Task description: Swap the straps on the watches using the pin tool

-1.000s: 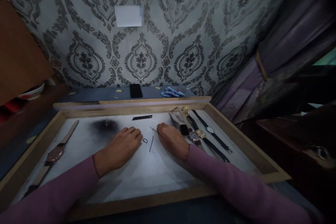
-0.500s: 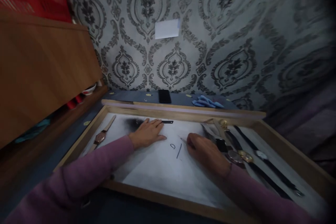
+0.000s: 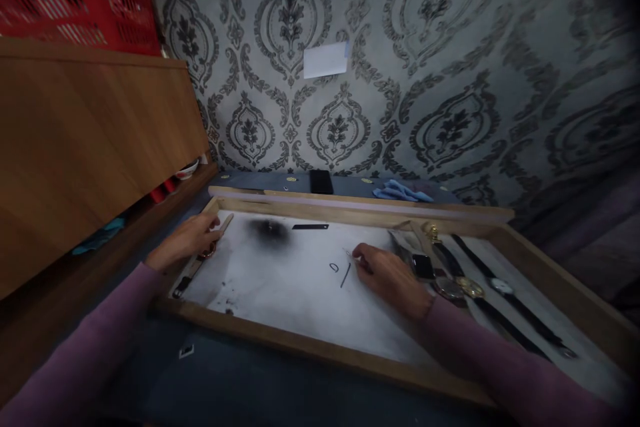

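Left hand (image 3: 193, 237) is over a watch (image 3: 209, 251) at the tray's (image 3: 300, 341) left end; can't tell if it's gripping. Right hand (image 3: 393, 278) pinches a thin tool (image 3: 349, 253) right of centre, near the right-side watches (image 3: 470, 287).

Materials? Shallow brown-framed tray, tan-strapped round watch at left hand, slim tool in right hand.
Brown-framed tray: frame likely matte wood, going by its uneven brown tone.
Tan-strapped watch: case probably metal, from its coppery sheen; dull strap maybe leather or imitation.
Slim tool: thin pale end suggests metal; too small to be sure.
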Demonstrator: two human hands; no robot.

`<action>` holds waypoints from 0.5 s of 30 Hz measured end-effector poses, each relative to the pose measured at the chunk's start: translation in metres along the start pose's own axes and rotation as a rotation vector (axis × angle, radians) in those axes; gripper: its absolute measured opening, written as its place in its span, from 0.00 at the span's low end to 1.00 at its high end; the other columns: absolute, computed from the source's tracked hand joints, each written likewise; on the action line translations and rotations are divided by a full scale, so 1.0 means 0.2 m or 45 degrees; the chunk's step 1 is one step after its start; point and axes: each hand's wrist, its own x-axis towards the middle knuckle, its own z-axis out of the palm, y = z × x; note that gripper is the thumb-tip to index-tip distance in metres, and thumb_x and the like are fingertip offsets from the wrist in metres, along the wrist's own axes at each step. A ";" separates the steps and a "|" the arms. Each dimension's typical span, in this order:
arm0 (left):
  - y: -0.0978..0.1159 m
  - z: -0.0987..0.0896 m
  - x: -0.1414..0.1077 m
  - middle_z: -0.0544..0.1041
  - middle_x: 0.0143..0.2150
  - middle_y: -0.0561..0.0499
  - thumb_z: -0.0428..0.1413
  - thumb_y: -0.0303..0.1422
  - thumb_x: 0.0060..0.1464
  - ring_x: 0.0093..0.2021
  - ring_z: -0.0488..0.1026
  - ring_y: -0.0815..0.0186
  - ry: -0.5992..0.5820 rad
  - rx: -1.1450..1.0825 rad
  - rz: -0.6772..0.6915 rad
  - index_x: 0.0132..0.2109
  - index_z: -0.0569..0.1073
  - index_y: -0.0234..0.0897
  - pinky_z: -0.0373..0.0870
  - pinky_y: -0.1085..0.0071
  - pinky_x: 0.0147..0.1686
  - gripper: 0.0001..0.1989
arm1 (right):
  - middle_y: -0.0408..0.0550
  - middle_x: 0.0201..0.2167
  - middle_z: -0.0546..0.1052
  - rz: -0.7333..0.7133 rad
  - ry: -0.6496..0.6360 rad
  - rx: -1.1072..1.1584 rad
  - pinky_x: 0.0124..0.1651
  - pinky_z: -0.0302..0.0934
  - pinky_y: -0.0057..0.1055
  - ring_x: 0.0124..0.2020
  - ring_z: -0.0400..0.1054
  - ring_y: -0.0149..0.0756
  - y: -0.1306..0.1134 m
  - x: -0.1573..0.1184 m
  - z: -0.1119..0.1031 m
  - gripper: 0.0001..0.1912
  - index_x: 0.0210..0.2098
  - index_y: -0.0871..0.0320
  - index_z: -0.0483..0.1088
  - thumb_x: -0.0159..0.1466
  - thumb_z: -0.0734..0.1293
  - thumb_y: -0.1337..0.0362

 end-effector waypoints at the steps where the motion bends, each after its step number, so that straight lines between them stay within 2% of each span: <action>1: -0.02 0.02 -0.03 0.77 0.36 0.46 0.52 0.39 0.55 0.37 0.74 0.57 -0.017 0.009 -0.043 0.39 0.72 0.37 0.65 0.69 0.34 0.11 | 0.50 0.28 0.78 -0.018 0.006 0.005 0.34 0.58 0.29 0.29 0.72 0.38 -0.01 0.00 0.00 0.15 0.43 0.63 0.72 0.59 0.60 0.73; 5: -0.02 0.10 -0.12 0.77 0.39 0.42 0.53 0.42 0.54 0.41 0.74 0.52 -0.038 0.076 -0.169 0.38 0.71 0.37 0.65 0.66 0.35 0.13 | 0.51 0.31 0.79 -0.056 0.016 -0.017 0.38 0.60 0.30 0.33 0.73 0.38 -0.01 0.00 0.01 0.18 0.47 0.64 0.73 0.61 0.59 0.72; 9: 0.01 0.15 -0.11 0.77 0.44 0.36 0.53 0.39 0.53 0.47 0.73 0.47 -0.037 0.105 -0.234 0.39 0.71 0.35 0.65 0.62 0.39 0.11 | 0.53 0.33 0.79 -0.040 0.023 -0.029 0.39 0.60 0.30 0.33 0.73 0.38 0.00 0.00 0.01 0.19 0.50 0.65 0.72 0.61 0.58 0.72; 12: 0.00 0.17 -0.07 0.77 0.44 0.37 0.54 0.36 0.52 0.49 0.72 0.47 -0.035 0.082 -0.249 0.38 0.72 0.35 0.65 0.62 0.42 0.09 | 0.54 0.33 0.79 -0.035 0.029 -0.027 0.39 0.60 0.31 0.34 0.72 0.39 0.00 0.00 0.01 0.21 0.52 0.66 0.71 0.61 0.58 0.73; 15: -0.03 0.18 -0.03 0.78 0.39 0.42 0.56 0.35 0.48 0.45 0.74 0.50 -0.042 0.025 -0.262 0.35 0.72 0.37 0.64 0.65 0.40 0.08 | 0.54 0.33 0.79 -0.042 0.020 -0.013 0.39 0.61 0.31 0.33 0.72 0.39 0.00 0.00 0.01 0.21 0.52 0.67 0.70 0.61 0.58 0.73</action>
